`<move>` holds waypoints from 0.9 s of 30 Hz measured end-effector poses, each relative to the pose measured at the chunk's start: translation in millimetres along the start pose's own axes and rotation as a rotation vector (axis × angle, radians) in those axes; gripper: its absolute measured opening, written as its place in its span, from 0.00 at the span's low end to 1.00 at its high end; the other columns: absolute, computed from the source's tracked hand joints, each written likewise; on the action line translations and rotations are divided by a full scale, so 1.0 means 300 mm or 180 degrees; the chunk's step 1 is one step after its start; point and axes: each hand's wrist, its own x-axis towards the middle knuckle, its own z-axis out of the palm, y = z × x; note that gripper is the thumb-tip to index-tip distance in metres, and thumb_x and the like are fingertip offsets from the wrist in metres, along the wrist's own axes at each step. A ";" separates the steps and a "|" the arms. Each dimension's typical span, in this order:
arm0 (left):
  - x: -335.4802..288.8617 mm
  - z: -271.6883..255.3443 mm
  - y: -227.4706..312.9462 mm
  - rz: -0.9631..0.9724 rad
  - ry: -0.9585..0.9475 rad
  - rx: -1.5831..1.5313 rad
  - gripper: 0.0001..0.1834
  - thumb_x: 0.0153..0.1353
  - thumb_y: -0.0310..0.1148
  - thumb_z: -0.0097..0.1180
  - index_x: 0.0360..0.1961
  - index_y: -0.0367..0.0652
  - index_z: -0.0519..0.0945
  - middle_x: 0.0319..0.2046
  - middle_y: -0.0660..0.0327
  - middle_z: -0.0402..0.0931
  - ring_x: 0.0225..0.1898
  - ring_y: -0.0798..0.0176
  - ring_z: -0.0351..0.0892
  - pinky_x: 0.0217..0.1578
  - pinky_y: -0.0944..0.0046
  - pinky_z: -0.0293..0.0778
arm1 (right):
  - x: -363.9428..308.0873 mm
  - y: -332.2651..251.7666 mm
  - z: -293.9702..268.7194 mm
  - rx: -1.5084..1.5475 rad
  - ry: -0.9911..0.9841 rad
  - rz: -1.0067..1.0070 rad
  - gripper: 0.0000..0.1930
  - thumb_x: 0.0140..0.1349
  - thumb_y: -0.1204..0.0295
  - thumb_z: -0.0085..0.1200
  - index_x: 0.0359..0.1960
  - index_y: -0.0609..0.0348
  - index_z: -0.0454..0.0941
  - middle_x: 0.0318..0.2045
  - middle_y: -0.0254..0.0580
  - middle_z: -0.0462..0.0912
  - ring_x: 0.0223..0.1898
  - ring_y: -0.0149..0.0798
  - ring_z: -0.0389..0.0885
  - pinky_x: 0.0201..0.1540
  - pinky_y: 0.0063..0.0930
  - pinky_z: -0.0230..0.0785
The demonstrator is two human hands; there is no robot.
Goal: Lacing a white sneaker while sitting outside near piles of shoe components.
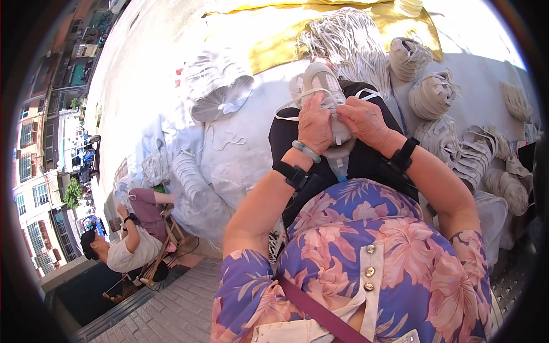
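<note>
A pale sneaker (318, 77) rests on my lap between my knees, its toe pointing away from me. White shoelace (291, 106) runs across its upper, and loose ends hang out to both sides. My left hand (315, 124) is closed on the left side of the shoe, fingers over the lacing. From the right, my right hand (369, 121) pinches at the eyelet rows with thumb and forefinger, apparently on the lace. The fingertips partly hide the lacing. Another pale shoe part shows behind the sneaker's left side.
Beyond my knees a large bundle of white laces (349, 43) lies by a yellow sheet (274, 48). Rolled stacks of pale shoe pieces (432, 94) stand to the right. Left are a white plastic bag (220, 91) and a seated person (134, 246).
</note>
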 end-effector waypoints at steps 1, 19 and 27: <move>0.001 0.004 0.006 -0.0015 0.0070 0.0022 0.06 0.46 0.24 0.52 0.26 0.33 0.75 0.48 0.45 0.66 0.49 0.42 0.66 0.49 0.52 0.63 | 0.008 0.000 0.012 -0.0138 -0.0138 -0.0026 0.05 0.50 0.70 0.53 0.28 0.53 0.74 0.26 0.39 0.73 0.30 0.45 0.76 0.30 0.37 0.67; 0.095 -0.035 0.021 0.0543 -0.0012 0.0969 0.13 0.40 0.27 0.54 0.32 0.44 0.77 0.51 0.54 0.66 0.55 0.45 0.60 0.54 0.43 0.55 | -0.251 0.193 -0.333 -0.1119 -0.0650 0.0478 0.05 0.51 0.73 0.51 0.26 0.55 0.68 0.25 0.42 0.71 0.30 0.45 0.71 0.35 0.37 0.57; 0.080 -0.082 -0.029 0.0974 -0.0327 0.1715 0.11 0.45 0.30 0.53 0.33 0.46 0.75 0.40 0.60 0.73 0.46 0.57 0.69 0.53 0.39 0.54 | -0.104 0.080 -0.189 -0.0251 -0.0419 -0.0231 0.11 0.49 0.74 0.54 0.36 0.58 0.71 0.34 0.43 0.74 0.39 0.46 0.72 0.45 0.36 0.60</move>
